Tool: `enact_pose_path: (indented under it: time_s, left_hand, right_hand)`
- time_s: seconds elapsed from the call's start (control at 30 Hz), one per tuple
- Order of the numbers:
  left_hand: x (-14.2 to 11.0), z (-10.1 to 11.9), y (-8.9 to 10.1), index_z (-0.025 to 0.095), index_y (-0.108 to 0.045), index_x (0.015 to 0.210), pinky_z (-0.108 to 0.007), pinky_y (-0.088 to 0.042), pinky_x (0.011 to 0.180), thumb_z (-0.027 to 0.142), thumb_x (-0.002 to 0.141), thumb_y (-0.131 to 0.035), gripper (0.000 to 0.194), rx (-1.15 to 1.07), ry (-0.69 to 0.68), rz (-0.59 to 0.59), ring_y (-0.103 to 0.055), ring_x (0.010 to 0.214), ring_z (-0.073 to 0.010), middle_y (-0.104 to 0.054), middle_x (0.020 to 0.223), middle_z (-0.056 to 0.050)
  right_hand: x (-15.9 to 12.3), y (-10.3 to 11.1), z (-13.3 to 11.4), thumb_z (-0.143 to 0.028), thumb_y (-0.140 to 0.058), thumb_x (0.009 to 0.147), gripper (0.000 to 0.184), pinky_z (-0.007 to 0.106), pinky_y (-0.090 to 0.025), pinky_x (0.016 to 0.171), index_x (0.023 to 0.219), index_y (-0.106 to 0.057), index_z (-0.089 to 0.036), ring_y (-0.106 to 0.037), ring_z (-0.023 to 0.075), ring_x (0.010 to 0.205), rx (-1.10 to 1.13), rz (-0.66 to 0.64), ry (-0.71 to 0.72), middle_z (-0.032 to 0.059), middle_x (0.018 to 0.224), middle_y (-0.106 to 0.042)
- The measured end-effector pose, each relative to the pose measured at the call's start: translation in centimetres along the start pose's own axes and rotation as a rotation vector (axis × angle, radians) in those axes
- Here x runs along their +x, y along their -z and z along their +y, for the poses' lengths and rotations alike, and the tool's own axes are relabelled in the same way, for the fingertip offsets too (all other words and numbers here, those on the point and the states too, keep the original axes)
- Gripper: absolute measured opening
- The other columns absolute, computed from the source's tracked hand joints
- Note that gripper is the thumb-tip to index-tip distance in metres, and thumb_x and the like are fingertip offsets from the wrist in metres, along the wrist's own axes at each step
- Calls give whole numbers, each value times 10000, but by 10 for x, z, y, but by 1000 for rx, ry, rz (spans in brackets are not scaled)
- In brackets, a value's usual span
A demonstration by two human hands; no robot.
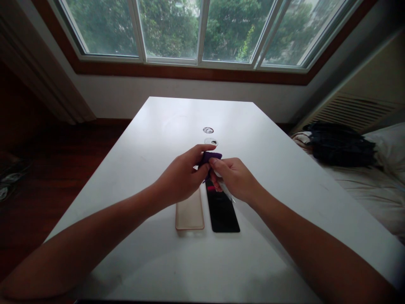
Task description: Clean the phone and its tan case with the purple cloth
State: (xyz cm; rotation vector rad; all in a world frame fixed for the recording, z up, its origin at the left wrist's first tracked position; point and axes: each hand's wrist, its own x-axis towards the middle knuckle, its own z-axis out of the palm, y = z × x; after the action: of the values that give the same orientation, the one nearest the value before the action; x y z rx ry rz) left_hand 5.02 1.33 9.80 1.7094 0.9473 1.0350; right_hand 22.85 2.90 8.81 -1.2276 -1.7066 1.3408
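Note:
Both my hands meet above the middle of a white table (133, 169). My left hand (182, 175) pinches a small purple piece, perhaps a cloth or packet (210, 157), between thumb and fingers. My right hand (234, 177) is closed on the same purple piece and also grips a thin white strip (227, 191) that sticks out below it. Under the hands lie a black phone (223, 213), screen up, and a pale translucent phone case (190, 215) beside it on the left.
Two small round shiny objects (208, 130) (211, 142) lie on the table beyond my hands. A bed with dark clothing (340, 145) stands at the right. A wide window (202, 29) runs along the far wall, and dark wooden floor (47, 169) lies to the left.

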Motion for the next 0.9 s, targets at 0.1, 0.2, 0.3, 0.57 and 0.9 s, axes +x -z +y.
enact_pose_path:
  time_s: [0.1, 0.2, 0.3, 0.57, 0.9]
  left_hand:
    - [0, 0, 0, 176, -561, 1374, -329, -600, 811, 160, 960, -568, 415, -1, -1, 0, -725, 920, -185, -759, 1060, -93]
    - [0, 2, 0, 176, -568, 1367, -334, -605, 813, 156, 957, -571, 410, 12, 5, 5, -727, 926, -187, -758, 1088, -99]
    - [0, 3, 0, 174, -563, 1373, -341, -611, 819, 148, 956, -569, 418, 13, 19, 0, -730, 930, -189, -760, 1093, -102]
    - [0, 3, 0, 171, -572, 1364, -350, -616, 826, 153, 959, -574, 405, 21, 28, 8, -730, 936, -192, -754, 1102, -103]
    - [1, 1, 1, 167, -569, 1377, -374, -611, 853, 164, 960, -581, 418, 46, 23, -1, -728, 932, -198, -757, 1105, -107]
  right_hand:
    - [0, 0, 0, -637, -494, 974, 607, 267, -387, 473, 567, -567, -193, -528, 127, 460, -19, -13, 12, 21, 497, -568]
    - [0, 0, 1, -609, -494, 982, 593, 271, -388, 474, 566, -570, -194, -522, 125, 449, -43, -9, 15, 19, 492, -569]
    - [1, 0, 2, -614, -496, 981, 593, 272, -390, 477, 571, -576, -193, -526, 126, 451, -49, -6, 21, 18, 498, -576]
    - [1, -1, 3, -641, -491, 977, 611, 266, -389, 477, 569, -566, -194, -532, 125, 461, -62, 3, 34, 20, 500, -577]
    - [0, -2, 3, -616, -493, 985, 589, 268, -390, 482, 578, -556, -194, -527, 124, 457, -30, 7, 26, 16, 506, -573]
